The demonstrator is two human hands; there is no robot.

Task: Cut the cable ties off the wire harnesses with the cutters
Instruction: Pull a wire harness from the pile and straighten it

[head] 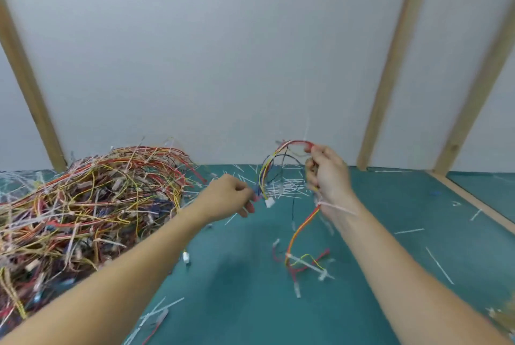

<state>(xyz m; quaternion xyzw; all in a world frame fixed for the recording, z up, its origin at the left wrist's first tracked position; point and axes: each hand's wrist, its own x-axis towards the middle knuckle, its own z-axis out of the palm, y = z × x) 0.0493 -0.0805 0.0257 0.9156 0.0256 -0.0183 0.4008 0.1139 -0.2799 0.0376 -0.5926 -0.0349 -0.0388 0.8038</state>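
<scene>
Above mat (pixel 376 205), harness (pixel 278 166) arcs btwn R grip (pixel 326 172), L grip (pixel 231 194)

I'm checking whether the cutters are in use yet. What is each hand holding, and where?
Right hand grips a wire harness at its upper loop. Left hand pinches the same harness beside its white connector. No cutters visible.

A big messy pile (pixel 83 205) of red, yellow and white wires sits at 9 o'clock. One harness (pixel 281 160) hangs in the air at the middle, bent in a loop, its red and yellow tail trailing down toward 5 o'clock. White cut ties (pixel 284 187) lie scattered just behind it.
</scene>
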